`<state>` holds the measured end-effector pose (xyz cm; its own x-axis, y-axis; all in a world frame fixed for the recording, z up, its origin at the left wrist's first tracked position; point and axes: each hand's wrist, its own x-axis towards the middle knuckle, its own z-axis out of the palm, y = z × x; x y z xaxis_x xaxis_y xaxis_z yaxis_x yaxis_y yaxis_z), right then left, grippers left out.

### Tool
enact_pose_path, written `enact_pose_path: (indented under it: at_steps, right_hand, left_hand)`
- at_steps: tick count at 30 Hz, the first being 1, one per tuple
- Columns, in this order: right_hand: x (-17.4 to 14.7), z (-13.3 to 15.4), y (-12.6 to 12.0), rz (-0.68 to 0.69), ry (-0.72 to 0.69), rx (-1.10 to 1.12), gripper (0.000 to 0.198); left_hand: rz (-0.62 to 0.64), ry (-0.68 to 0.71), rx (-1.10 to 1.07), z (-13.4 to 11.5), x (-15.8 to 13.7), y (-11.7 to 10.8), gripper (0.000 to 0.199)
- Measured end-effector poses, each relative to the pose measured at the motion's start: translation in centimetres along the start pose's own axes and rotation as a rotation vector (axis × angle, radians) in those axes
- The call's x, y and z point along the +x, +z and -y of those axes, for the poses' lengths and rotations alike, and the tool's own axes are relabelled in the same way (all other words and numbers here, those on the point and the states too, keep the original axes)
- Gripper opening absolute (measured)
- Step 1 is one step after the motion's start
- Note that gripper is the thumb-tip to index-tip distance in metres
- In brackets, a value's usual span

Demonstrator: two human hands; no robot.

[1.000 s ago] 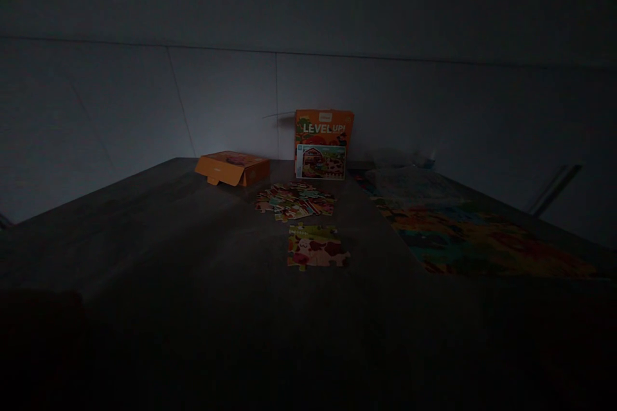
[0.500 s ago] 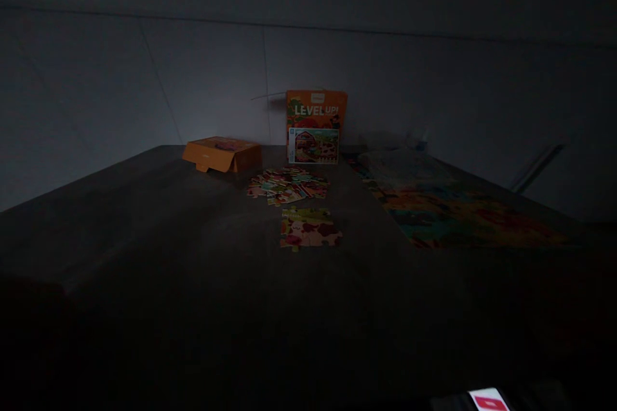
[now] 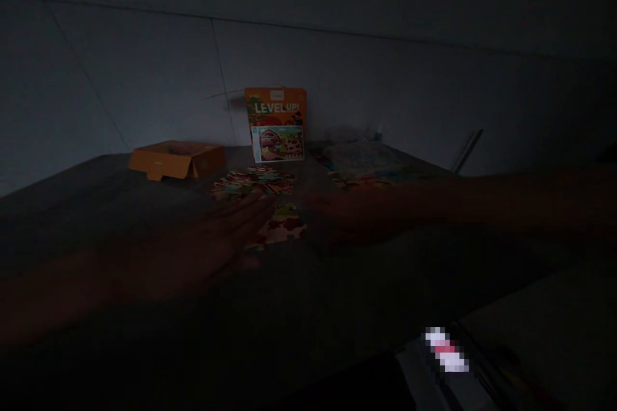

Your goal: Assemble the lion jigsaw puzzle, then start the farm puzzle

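Observation:
The picture is very dark. My left hand [image 3: 231, 234] reaches in from the left with its fingers stretched out, covering the left part of a joined piece of jigsaw puzzle [image 3: 284, 229] that shows a cow. Whether the fingertips touch it I cannot tell. On the other side, my right hand [image 3: 347, 215] comes in from the right beside the joined section; its fingers are lost in shadow and blur. Just behind lies a heap of loose puzzle pieces [image 3: 255, 180]. A picture card of a farm [image 3: 279, 144] leans against an orange "LEVEL UP!" box [image 3: 276, 103].
An orange box part with a flap [image 3: 176, 159] lies at the back left of the table [image 3: 144, 327]. Clear plastic wrapping [image 3: 357, 155] and a colourful sheet [image 3: 361, 182] lie at the back right, partly behind my right arm. A lit screen [image 3: 446, 350] shows at the lower right.
Both my hands have come into view, one on each side of the joined puzzle section. The camera has turned right, so the table's things appear further left.

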<state>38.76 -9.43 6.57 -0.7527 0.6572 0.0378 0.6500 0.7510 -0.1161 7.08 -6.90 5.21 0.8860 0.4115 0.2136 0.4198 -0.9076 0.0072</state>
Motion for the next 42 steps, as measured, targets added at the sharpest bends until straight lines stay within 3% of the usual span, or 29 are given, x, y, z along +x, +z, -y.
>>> enact_pose_path:
  at_steps: [2, 5, 9, 14, 16, 21, 25, 31, 37, 42]
  right_hand:
    - [0.9, 1.2, 1.8, 0.144, -0.006, -0.034, 0.078]
    - [2.4, 1.6, 4.4, 0.103, -0.005, 0.013, 0.082]
    - [3.3, 1.1, 6.3, 0.035, -0.009, 0.084, 0.083]
    - [3.2, 0.8, 6.3, 0.002, -0.058, 0.093, 0.079]
    - [3.2, 0.8, 6.2, -0.031, -0.079, 0.1, 0.077]
    - [3.9, 0.2, 6.6, -0.316, -0.041, 0.108, 0.039]
    - [5.7, -1.2, 6.9, -0.452, -0.002, 0.063, 0.025]
    - [9.3, -2.9, 6.8, -0.464, -0.114, 0.072, 0.016]
    - [9.6, -3.5, 7.7, -0.469, -0.084, 0.113, 0.01]
    - [9.4, -3.2, 7.7, -0.655, -0.053, 0.08, 0.029]
  left_hand:
    - [0.09, 0.042, 0.003, -0.1, 0.4, 2.3, 0.076]
    - [0.135, 0.029, -0.045, 0.3, 1.3, 4.5, 0.075]
    - [0.157, 0.019, -0.096, 0.5, 1.8, 5.0, 0.071]
    - [0.17, 0.014, -0.111, 0.5, 1.9, 4.8, 0.071]
    - [0.13, 0.017, -0.128, 0.4, 2.2, 4.9, 0.066]
    - [-0.019, 0.01, -0.184, 0.3, 3.3, 4.9, 0.043]
    - [-0.09, -0.067, -0.156, 1.0, 3.6, 5.0, 0.038]
    - [-0.158, -0.127, -0.026, 1.9, 3.3, 5.2, 0.03]
    - [-0.212, -0.096, -0.016, 2.9, 3.0, 5.2, 0.022]
    - [-0.335, -0.056, -0.079, 2.9, 2.5, 5.3, 0.018]
